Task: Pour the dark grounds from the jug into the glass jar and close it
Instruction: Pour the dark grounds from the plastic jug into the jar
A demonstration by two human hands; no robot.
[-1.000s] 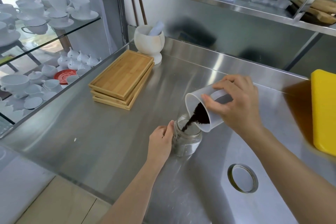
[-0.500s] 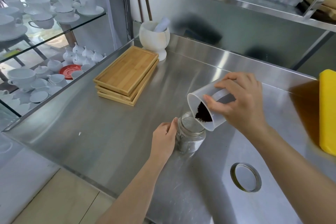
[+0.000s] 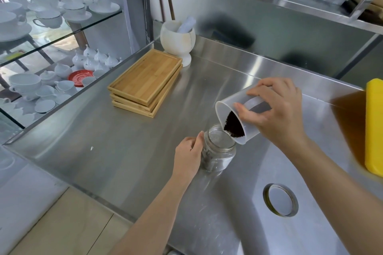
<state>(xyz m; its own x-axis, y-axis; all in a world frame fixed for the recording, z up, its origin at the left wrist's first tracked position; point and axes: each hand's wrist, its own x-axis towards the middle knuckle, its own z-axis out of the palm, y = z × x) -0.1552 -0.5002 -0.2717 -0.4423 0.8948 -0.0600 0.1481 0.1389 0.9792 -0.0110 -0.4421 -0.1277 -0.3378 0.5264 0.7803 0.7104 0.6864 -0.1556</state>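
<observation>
While the right hand (image 3: 275, 114) tips the jug (image 3: 238, 120) over the jar (image 3: 219, 149), the pouring step is under way. The jug is a see-through plastic cup, held on its side with its open mouth pointing down and to the left. The right hand wraps around it, thumb on the near side and fingers over the top, pressed tight on the wall. A pile of dark grounds (image 3: 233, 125) sits at the low edge of the jug, right above the jar's open mouth. I cannot see any grounds falling just now.

The glass jar stands upright on the steel counter (image 3: 128, 147). The left hand (image 3: 188, 155) is cupped against its left side to keep it steady, and the thumb touches the neck. A few dark bits seem to lie at the bottom of the jar, but the glass is shiny, so it is hard to be sure.

The lid (image 3: 280, 200) lies flat on the counter, well apart from the jar, close to the person.

I think the next move is to tip the jug a bit more, or give it a small shake, so the rest slides out. The edge of the jug must stay over the mouth of the jar, or the grounds will spill on the counter. After that the lid has to go on.
</observation>
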